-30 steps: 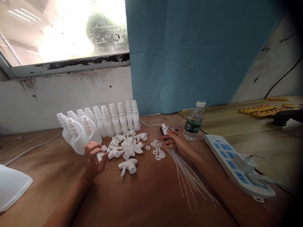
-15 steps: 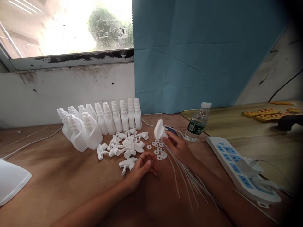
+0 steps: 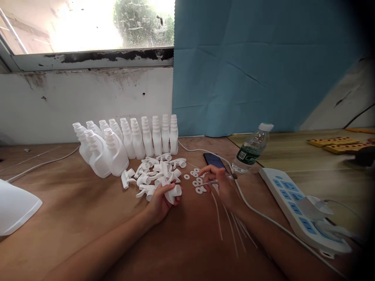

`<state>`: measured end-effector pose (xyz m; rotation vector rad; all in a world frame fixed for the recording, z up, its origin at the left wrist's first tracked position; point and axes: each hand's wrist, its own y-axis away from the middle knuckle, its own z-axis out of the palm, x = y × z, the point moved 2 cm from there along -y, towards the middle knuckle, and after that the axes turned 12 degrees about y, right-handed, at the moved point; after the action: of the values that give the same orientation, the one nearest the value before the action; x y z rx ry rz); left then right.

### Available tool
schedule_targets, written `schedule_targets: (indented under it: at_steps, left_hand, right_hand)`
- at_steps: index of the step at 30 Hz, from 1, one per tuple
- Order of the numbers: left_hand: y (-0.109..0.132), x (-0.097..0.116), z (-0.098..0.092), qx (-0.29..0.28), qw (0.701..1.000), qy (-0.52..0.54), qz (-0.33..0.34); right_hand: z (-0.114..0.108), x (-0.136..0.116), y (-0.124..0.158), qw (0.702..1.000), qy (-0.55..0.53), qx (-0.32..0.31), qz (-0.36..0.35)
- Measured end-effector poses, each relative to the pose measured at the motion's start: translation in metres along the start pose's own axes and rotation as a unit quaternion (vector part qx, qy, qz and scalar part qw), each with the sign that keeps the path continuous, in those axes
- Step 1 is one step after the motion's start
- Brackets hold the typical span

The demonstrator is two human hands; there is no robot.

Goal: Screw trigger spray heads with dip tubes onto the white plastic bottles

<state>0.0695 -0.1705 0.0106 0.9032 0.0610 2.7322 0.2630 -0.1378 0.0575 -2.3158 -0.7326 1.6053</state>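
My left hand (image 3: 161, 201) is closed around a white trigger spray head (image 3: 172, 193), its round collar facing right. In my right hand (image 3: 224, 189) is a slim screwdriver (image 3: 215, 181) with a thin metal shaft. Its tip points left, over a small group of white ring washers (image 3: 199, 180); whether it touches one I cannot tell. Behind my left hand lies a pile of white trigger spray heads (image 3: 162, 168). Several thin white tubes (image 3: 231, 226) lie beneath and in front of my right hand.
White bottles (image 3: 146, 136) stand in rows by the wall. To the right are a phone (image 3: 213, 160), a water bottle (image 3: 252, 150) and a power strip (image 3: 295, 207) with plugs in it. A white cable (image 3: 243, 195) crosses the table under my right forearm. A white object (image 3: 17, 207) sits at far left.
The spray head that my right hand held up is gone from it; my left hand, earlier open, now grips a spray head. My right hand now holds the screwdriver. The view has shifted slightly.
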Motion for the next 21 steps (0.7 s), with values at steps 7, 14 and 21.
schedule_targets:
  at_steps: [7,14,21]
  left_hand:
    - [0.001,0.002,-0.002,0.005,1.0,-0.005,-0.009]
    - [0.0,0.001,0.0,0.029,0.999,-0.014,-0.003]
    - [0.0,0.0,0.003,0.041,0.998,-0.037,0.004]
  right_hand:
    - [0.012,-0.009,0.004,0.983,-0.114,-0.14,0.021]
    - [0.022,-0.018,0.014,0.963,0.171,-0.103,-0.182]
    - [0.034,-0.011,0.021,0.923,0.213,-0.1,-0.303]
